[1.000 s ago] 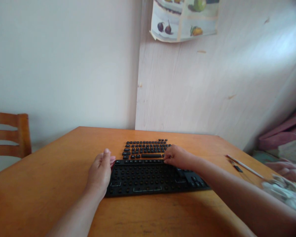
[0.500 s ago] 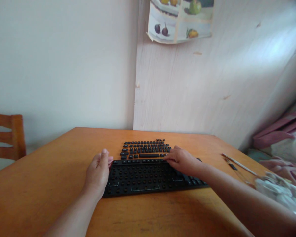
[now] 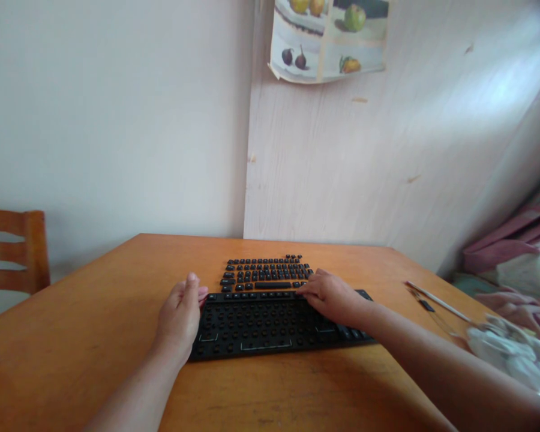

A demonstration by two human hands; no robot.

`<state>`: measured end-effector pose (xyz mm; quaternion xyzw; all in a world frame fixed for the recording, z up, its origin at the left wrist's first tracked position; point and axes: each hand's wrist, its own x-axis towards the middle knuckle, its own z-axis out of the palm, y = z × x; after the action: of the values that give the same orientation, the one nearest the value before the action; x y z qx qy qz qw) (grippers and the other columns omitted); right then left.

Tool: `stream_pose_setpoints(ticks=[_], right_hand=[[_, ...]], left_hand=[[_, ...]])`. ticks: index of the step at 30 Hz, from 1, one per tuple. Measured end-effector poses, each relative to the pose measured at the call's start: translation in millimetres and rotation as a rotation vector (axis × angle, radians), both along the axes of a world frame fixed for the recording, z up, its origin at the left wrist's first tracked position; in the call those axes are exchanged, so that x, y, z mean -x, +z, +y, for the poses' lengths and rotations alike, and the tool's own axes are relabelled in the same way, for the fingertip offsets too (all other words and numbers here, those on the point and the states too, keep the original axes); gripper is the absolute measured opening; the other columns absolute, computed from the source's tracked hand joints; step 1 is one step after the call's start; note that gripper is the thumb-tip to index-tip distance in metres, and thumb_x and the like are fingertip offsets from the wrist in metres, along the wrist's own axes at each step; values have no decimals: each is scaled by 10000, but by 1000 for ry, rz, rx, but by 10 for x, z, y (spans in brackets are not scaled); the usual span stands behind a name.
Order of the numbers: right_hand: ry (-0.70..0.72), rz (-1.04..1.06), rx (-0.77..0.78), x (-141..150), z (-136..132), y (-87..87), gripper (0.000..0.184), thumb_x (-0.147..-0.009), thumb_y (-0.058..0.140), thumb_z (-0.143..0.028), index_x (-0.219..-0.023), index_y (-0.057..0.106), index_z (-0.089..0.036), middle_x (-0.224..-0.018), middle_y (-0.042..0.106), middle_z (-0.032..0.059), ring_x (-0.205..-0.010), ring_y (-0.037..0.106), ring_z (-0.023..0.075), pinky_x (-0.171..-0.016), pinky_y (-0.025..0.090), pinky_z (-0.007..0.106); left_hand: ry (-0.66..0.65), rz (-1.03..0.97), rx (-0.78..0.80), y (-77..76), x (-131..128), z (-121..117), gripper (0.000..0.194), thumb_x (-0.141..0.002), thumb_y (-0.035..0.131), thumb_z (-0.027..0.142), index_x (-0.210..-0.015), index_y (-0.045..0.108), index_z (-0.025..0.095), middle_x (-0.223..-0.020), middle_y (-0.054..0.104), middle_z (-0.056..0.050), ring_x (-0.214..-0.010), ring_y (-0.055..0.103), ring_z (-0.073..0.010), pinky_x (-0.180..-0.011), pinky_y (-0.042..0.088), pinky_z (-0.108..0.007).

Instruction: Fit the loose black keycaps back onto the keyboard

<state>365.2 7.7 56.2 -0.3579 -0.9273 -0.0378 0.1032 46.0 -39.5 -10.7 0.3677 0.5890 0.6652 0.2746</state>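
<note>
Fingers (image 3: 308,291) bent, our right hand (image 3: 333,297) rests at the far row (image 3: 263,294) of the black keyboard (image 3: 261,324), whether pinching anything we cannot tell; our left hand (image 3: 180,315), thumb raised, stands at its left edge, its grip hidden. The keyboard lies on the bench (image 3: 117,306) before us, loose keycaps (image 3: 273,285) in rows just beyond.

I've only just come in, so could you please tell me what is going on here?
A person has both hands at a black keyboard on a wooden table: the left hand by its left edge, the right hand at its top row. The main key area is largely without caps; loose keycaps lie in rows just behind.
</note>
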Motion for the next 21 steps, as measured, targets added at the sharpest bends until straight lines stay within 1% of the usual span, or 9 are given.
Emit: stream_pose_setpoints(ticks=[5, 15, 21], right_hand=[[34, 12, 43, -3, -2, -21, 271, -869, 507, -152, -949, 755, -224, -907, 737, 53, -865, 606, 207, -857, 427, 368], [-17, -8, 41, 2, 7, -9, 274, -877, 506, -172, -966, 762, -218, -924, 745, 45, -883, 615, 207, -863, 432, 352], [-14, -19, 48, 29, -17, 20, 279, -879, 500, -168, -968, 762, -202, -941, 746, 50, -898, 617, 201, -881, 428, 344]], left_hand=[[0, -8, -1, 6, -1, -1, 611, -797, 491, 717, -978, 635, 152, -926, 723, -124, -913, 696, -255, -875, 534, -434], [5, -5, 5, 24, -7, 6, 631, -790, 488, 725, -986, 631, 142, -916, 723, -126, -900, 698, -253, -874, 538, -436], [8, -20, 2, 34, -15, 5, 635, -782, 493, 731, -969, 632, 140, -903, 722, -123, -888, 700, -253, -875, 538, -438]])
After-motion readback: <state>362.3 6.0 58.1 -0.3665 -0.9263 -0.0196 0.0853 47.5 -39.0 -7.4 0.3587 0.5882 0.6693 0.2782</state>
